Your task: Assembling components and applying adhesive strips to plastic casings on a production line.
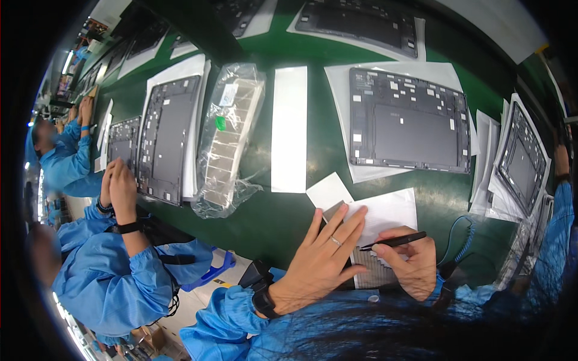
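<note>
The green conveyor belt (301, 210) carries a dark tablet back panel (409, 120) on white paper, lying well beyond both hands. Nearer, a white sheet (391, 210) lies under the person's fingertips, with a strip of small grey stickers (370, 268) at its near edge. The left hand (322, 256) rests open and flat, fingers spread forward, pressing the sheet down beside the strip. The right hand (409, 259) is curled closed around black tweezers (394, 241), whose tip points left toward the left fingers, just above the strip.
</note>
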